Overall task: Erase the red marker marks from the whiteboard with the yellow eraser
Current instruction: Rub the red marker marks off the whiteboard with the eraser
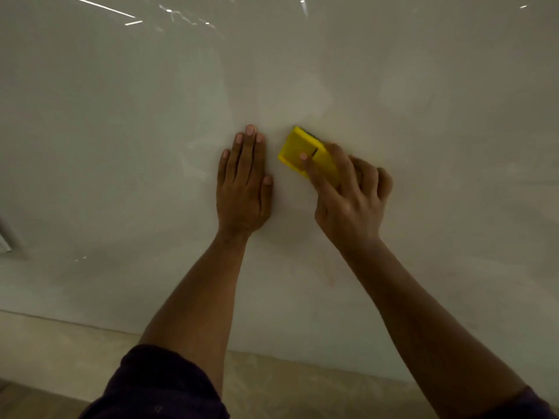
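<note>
My left hand (243, 182) lies flat on the whiteboard (121, 131), fingers straight and together, gripping nothing. Just to its right, my right hand (348, 195) is closed around the yellow eraser (298, 146), thumb across its back, pressing it against the board. The eraser tilts, its free end pointing far and left. A faint reddish smear (329, 276) shows nearer, between my forearms.

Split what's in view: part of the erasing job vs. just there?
Job:
- yellow eraser, held in right hand
- whiteboard
- left hand, flat on the board

Just there:
- floor strip below the board
- pale object at left edge, unidentifiable
</note>
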Demonstrator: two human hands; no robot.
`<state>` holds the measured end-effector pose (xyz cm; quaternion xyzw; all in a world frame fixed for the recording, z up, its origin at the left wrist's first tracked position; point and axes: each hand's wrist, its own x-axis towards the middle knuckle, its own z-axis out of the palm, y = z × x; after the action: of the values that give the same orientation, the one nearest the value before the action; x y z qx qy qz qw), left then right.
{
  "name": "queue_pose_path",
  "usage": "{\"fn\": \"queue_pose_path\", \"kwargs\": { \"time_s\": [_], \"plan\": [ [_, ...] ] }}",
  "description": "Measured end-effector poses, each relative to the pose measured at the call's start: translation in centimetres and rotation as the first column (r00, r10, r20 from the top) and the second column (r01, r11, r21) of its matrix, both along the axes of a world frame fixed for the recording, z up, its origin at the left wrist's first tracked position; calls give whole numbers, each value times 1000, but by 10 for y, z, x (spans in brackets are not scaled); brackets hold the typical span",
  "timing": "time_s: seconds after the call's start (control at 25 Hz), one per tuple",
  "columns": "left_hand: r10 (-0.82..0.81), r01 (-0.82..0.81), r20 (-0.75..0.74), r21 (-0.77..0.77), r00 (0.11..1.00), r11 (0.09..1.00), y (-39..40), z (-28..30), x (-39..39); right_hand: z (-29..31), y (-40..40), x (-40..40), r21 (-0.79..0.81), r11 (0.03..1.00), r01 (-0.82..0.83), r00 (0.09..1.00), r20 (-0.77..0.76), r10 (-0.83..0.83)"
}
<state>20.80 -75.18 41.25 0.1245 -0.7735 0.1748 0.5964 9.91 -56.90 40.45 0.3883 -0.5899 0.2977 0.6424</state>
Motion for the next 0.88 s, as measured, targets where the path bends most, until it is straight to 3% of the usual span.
{"fn": "queue_pose_path", "kwargs": {
  "time_s": [0.16,0.28,0.4,0.6,0.72,0.76,0.88],
  "plan": [
    [-32,33,38,-19,999,999,-6,-4,6,7,-6,-3,101,995,-1,997,-71,8],
    [-6,6,70,-3,997,1000,-15,-25,19,-45,10,-5,296,955,-8,984,-169,61],
    [21,-28,82,83,996,996,-18,-55,30,-90,26,-10,512,856,73,937,-328,117],
    [66,-70,37,134,997,988,-9,-78,23,-127,18,3,389,921,4,996,-83,31],
    [85,-89,40,117,996,989,-5,-78,21,-152,22,2,613,790,0,953,-239,185],
    [87,-92,49,112,995,989,-5,-79,22,-154,28,-4,618,786,4,953,-241,185],
    [78,-82,46,97,996,992,-1,-74,19,-152,28,-6,364,931,-12,1000,10,9]
  ]
}}
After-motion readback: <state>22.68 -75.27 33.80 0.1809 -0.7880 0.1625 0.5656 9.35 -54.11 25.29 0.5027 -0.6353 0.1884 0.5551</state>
